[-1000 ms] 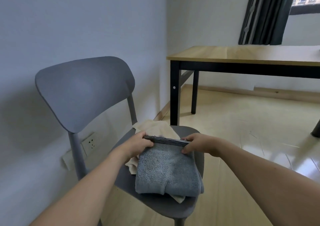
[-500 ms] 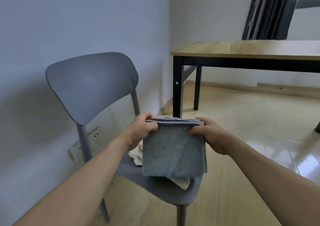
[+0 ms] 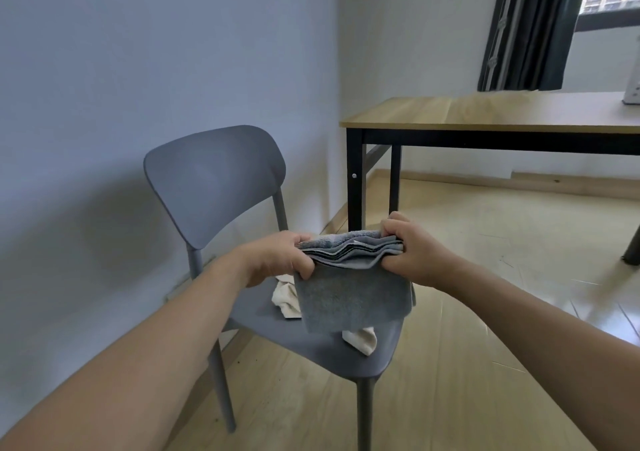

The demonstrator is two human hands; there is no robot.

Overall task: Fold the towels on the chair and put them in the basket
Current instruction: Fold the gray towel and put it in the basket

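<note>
Grey towel in two hands, one cream towel beneath.

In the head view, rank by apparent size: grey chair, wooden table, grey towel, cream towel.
1. wooden table and grey chair: similar in apparent size, and the table is cut off and farther away, so unranked.
2. grey towel
3. cream towel, mostly hidden.

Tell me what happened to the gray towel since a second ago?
Both hands lifted the folded gray towel up off the chair seat. The left hand and right hand keep pinching its top edge at each end, and it now hangs in the air instead of lying flat. The cream towel stayed on the seat, and the table did not move.
</note>
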